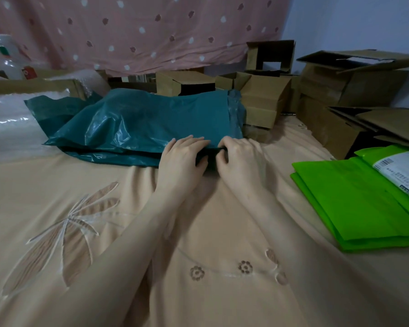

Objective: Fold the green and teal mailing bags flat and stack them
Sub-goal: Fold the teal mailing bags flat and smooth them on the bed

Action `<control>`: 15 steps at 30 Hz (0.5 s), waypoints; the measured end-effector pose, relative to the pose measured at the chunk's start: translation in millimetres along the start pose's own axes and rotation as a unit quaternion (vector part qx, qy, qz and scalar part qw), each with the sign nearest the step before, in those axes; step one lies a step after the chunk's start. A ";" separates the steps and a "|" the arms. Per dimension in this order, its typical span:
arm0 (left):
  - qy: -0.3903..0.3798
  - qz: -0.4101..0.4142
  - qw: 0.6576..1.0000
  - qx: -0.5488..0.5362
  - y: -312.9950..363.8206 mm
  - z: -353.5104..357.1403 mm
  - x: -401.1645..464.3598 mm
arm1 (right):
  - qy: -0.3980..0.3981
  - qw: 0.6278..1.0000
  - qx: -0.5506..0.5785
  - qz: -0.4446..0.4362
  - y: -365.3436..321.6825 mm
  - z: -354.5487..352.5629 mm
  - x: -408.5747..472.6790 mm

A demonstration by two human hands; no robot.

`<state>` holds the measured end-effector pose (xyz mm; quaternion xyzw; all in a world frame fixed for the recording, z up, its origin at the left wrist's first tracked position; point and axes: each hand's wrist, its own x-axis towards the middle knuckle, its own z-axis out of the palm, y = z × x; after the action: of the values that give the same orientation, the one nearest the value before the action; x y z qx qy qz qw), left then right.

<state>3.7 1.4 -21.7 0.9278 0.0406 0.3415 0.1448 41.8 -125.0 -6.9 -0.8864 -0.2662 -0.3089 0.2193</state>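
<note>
A peach bedspread (213, 256) covers the foreground, embroidered with a large leaf spray (64, 232) on the left and small flowers (222, 270) nearer the middle. Behind it hangs a pink curtain (137, 31) dotted with white and dark red spots, beside a pale blue-grey wall (354, 22). Brown cardboard boxes (335, 86) crowd the far edge and the right side — several open, some stacked. Clear plastic wrap (7, 123) lies at the left. The light is dim and even.
</note>
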 end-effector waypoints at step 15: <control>0.057 -0.087 0.992 -0.072 20.5 -78.5 -37.7 | -0.002 0.999 0.005 -0.035 -21.9 -80.3 -24.0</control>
<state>-76.2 -5.8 17.8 0.8867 0.1048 0.3824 0.2378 -22.1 -160.8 39.4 -0.8760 -0.2992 -0.3130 0.2124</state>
